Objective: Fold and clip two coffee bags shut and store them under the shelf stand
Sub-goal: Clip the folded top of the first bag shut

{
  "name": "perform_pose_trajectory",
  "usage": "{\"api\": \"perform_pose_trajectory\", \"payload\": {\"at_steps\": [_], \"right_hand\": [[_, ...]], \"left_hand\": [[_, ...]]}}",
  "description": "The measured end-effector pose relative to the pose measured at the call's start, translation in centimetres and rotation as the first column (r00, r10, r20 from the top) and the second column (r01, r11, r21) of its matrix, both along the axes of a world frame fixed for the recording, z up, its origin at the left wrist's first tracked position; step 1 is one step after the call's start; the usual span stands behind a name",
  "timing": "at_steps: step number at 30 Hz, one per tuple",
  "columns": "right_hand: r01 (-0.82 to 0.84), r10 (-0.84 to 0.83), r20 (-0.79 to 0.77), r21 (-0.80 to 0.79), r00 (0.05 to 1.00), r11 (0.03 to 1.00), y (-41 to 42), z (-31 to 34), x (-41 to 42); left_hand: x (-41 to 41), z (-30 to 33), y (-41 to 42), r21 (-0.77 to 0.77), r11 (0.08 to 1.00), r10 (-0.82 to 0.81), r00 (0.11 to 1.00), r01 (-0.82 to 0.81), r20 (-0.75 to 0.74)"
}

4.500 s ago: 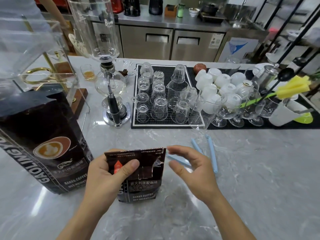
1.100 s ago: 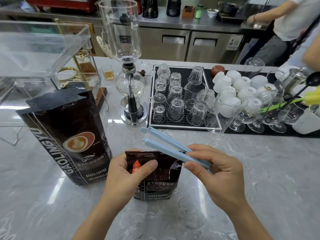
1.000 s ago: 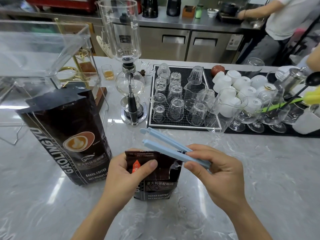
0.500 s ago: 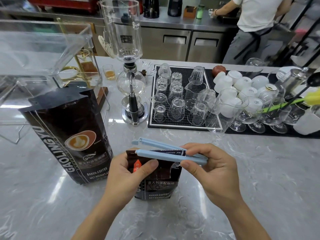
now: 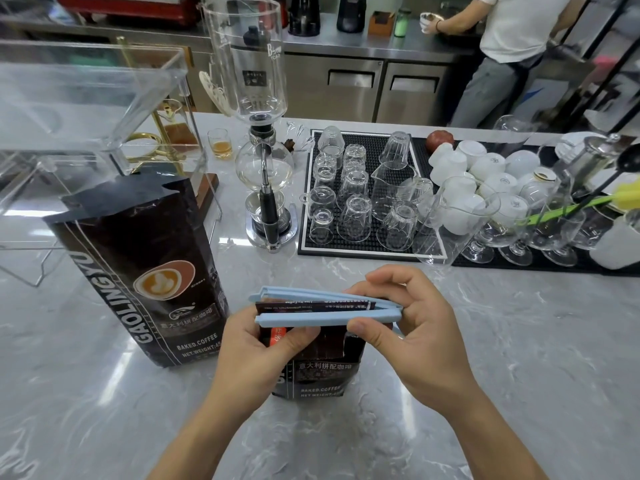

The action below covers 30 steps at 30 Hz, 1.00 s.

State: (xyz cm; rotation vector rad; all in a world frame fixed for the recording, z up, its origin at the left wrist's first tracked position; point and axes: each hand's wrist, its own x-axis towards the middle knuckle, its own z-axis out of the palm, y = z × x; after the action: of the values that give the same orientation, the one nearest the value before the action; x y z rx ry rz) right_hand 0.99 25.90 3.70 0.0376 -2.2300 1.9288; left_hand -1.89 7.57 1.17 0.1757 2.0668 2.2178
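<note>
A small dark coffee bag (image 5: 320,372) stands on the marble counter with its top folded down. My left hand (image 5: 249,344) pinches the fold at the bag's left side. My right hand (image 5: 408,327) holds the hinge end of a long light-blue clip (image 5: 322,318). The clip's two arms straddle the folded top, one behind and one in front, still slightly apart at the left tip. A taller dark coffee bag (image 5: 138,271) with a latte picture stands to the left, its top unfolded. The clear acrylic shelf stand (image 5: 86,98) rises behind that bag.
A glass siphon brewer (image 5: 263,161) stands behind the bags. A black mat (image 5: 377,252) holds several upturned glasses, with white cups (image 5: 485,168) and stemmed glasses further right. A person in a white shirt (image 5: 502,36) works at the steel back counter.
My right hand picked up the blue clip from the counter, then brought it down over the small bag's folded top. The clip's arms now sit on both sides of the fold. A person walked in behind.
</note>
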Motion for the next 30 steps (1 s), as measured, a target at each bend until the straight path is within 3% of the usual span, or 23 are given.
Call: {"api": "perform_pose_trajectory", "payload": {"at_steps": [10,30], "right_hand": [[-0.040,0.038,0.036,0.069,0.999,0.997,-0.4,0.1,-0.3],[-0.050,0.050,0.052,-0.002,0.997,0.999,-1.5,0.0,-0.4]], "left_hand": [[0.1,0.2,-0.1,0.004,1.000,-0.030,0.999,0.030,-0.017],[-0.2,-0.3,-0.1,0.019,0.999,-0.038,0.999,0.039,-0.031]]}}
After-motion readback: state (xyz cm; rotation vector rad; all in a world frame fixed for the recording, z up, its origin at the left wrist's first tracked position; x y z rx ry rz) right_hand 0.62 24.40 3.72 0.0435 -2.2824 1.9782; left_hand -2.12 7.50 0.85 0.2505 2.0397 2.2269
